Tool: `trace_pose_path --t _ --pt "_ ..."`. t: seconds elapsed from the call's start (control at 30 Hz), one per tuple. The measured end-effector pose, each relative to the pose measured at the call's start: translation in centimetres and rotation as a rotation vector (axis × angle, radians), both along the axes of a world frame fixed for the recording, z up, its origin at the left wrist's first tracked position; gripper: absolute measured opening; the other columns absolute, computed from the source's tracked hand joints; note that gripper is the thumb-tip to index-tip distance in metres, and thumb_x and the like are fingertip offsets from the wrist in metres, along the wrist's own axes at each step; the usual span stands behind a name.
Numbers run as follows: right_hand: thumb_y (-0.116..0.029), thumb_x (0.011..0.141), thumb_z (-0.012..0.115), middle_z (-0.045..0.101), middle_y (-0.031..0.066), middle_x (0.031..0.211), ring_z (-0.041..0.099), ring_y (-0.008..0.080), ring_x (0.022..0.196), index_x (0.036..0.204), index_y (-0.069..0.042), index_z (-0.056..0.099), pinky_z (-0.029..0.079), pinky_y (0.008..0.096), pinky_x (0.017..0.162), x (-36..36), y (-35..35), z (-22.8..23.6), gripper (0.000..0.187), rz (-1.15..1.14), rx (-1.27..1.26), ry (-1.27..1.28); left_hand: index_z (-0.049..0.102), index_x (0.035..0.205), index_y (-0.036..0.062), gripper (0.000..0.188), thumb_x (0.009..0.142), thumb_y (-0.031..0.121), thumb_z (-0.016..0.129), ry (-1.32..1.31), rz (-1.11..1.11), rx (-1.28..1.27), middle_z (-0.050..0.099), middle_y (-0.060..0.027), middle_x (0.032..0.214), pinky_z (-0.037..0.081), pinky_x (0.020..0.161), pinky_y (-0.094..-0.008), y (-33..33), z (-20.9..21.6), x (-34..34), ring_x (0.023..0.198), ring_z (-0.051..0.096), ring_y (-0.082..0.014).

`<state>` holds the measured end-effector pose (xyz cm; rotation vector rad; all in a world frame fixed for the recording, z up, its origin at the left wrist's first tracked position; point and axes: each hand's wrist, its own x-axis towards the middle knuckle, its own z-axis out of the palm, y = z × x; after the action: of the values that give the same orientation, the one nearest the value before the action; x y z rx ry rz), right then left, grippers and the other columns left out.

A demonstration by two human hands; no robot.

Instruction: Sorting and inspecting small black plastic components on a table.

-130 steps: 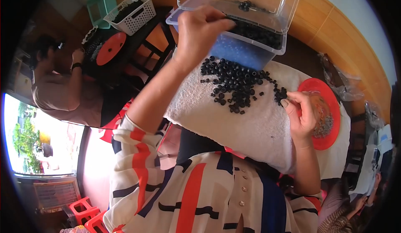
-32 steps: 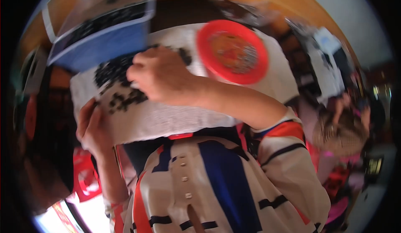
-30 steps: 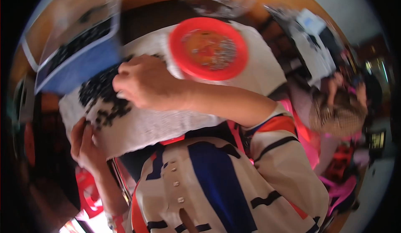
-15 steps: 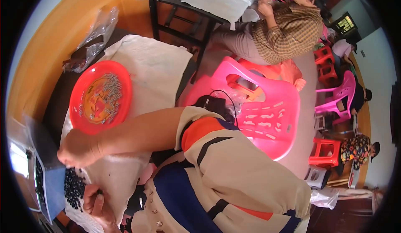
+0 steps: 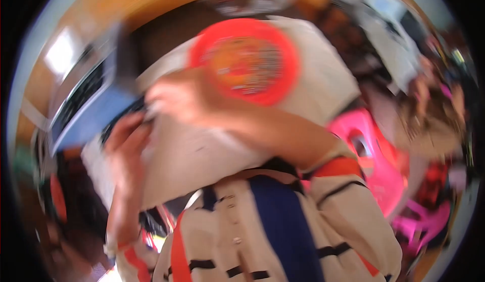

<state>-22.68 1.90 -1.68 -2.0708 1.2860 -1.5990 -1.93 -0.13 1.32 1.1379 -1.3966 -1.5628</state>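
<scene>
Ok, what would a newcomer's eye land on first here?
Probably the bright red plate, upper middle, on the pale cloth. Then the pink chair at the right and the blue bin at the left. The blurred left hand and right hand are close together near the bin.

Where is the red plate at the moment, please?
In the head view, the red plate sits at upper centre on the cloth, just beyond the right forearm.
</scene>
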Motion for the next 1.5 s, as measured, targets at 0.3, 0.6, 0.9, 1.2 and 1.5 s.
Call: trace_pose_path --t 0.3,0.6,0.9,1.2,1.5 --pt "0.005 0.086 0.062 0.062 0.008 0.082 0.062 0.0145 0.073 0.098 0.002 0.064 0.048 0.0249 0.064 1.1 1.1 3.5 0.013 0.171 0.047 -0.044 0.064 0.106 -0.0065 0.018 0.088 -0.003 0.063 0.517 -0.022 0.197 0.067 -0.0112 0.091 0.052 0.063 -0.0285 0.4 -0.2 -0.7 0.075 0.063 -0.0161" --pt "0.009 0.083 0.062 0.057 0.0094 0.076 0.059 0.0184 0.066 0.1 0.001 0.065 0.046 0.0271 0.058 1.8 0.6 3.0 0.019 0.161 -0.036 0.048 0.064 0.103 -0.0059 0.015 0.088 -0.006 0.061 0.579 -0.038 0.197 0.066 -0.0113 0.089 0.052 0.062 -0.0269 0.7 -1.2 -1.1 0.074 0.061 -0.0154" --pt "0.009 0.082 0.063 0.055 0.0092 0.074 0.057 0.0179 0.063 0.098 0.001 0.066 0.044 0.0271 0.056 2.2 0.7 3.1 0.018 0.151 -0.077 0.063 0.064 0.1 -0.0052 0.013 0.087 -0.007 0.062 0.613 -0.032 0.2 0.067 -0.0118 0.09 0.053 0.062 -0.0271 0.7 -1.7 -1.0 0.074 0.062 -0.0157" --pt "0.007 0.074 0.063 0.055 0.01 0.075 0.056 0.0256 0.063 0.1 -0.001 0.067 0.045 0.0348 0.056 2.4 1.0 2.6 0.027 0.051 -0.144 0.268 0.064 0.1 -0.0047 0.012 0.089 -0.005 0.061 0.634 -0.016 0.275 0.066 -0.0116 0.09 0.053 0.062 -0.0278 0.7 -1.9 -0.7 0.072 0.062 -0.0166" --pt "0.006 0.07 0.064 0.056 0.0108 0.079 0.057 0.0285 0.065 0.103 0.0 0.065 0.047 0.0383 0.058 2.6 0.9 1.9 0.034 0.023 -0.168 0.375 0.062 0.104 -0.0035 0.012 0.093 0.0 0.057 0.647 -0.062 0.393 0.065 -0.0116 0.095 0.053 0.064 -0.03 0.3 -2.1 -0.6 0.08 0.063 -0.0175"
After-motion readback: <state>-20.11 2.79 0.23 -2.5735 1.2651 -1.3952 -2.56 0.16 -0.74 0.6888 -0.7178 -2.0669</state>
